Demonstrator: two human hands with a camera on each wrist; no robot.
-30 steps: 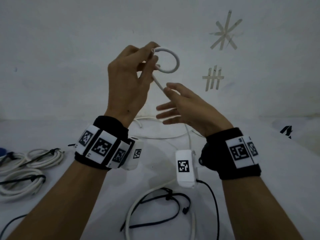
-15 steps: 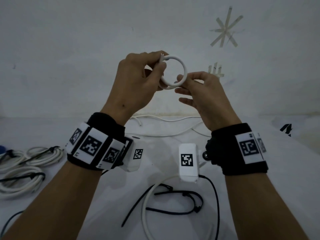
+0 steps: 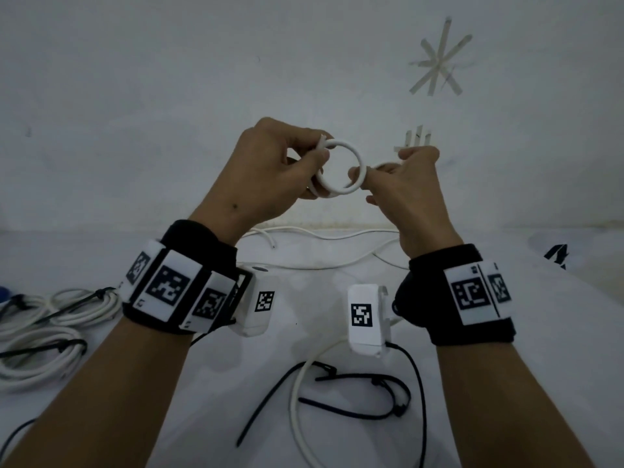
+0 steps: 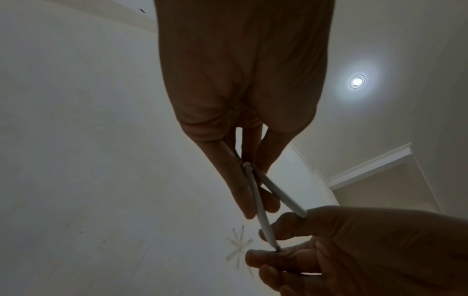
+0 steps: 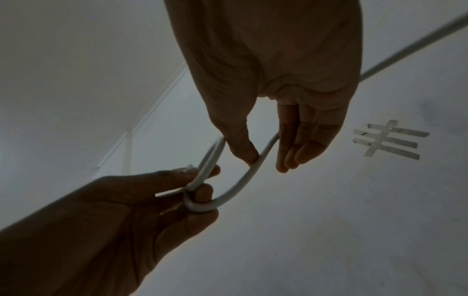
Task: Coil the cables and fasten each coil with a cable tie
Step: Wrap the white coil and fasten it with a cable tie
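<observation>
I hold a white cable (image 3: 341, 143) up in front of the wall, wound into a small ring. My left hand (image 3: 320, 151) pinches the ring's left side between thumb and fingers, with the cable's end sticking out above the thumb. My right hand (image 3: 371, 171) pinches the cable just right of the ring, and a further strand arcs over its fingers. In the left wrist view two strands (image 4: 258, 200) run from my left hand (image 4: 255, 192) to the right one. The right wrist view shows thumb and fingers of my right hand (image 5: 266, 160) holding the cable (image 5: 243, 184). Its slack (image 3: 297, 393) trails onto the table.
Loose black cable ties (image 3: 354, 393) lie on the white table (image 3: 540, 332) below my wrists. Tied white coils (image 3: 50, 315) sit at the left edge. More white cable (image 3: 320, 265) runs along the back by the wall. Tape marks (image 3: 439, 59) are stuck on the wall.
My right hand rose from below the loop to its right side and took hold of the cable. The half loop has closed into a full ring with another turn starting.
</observation>
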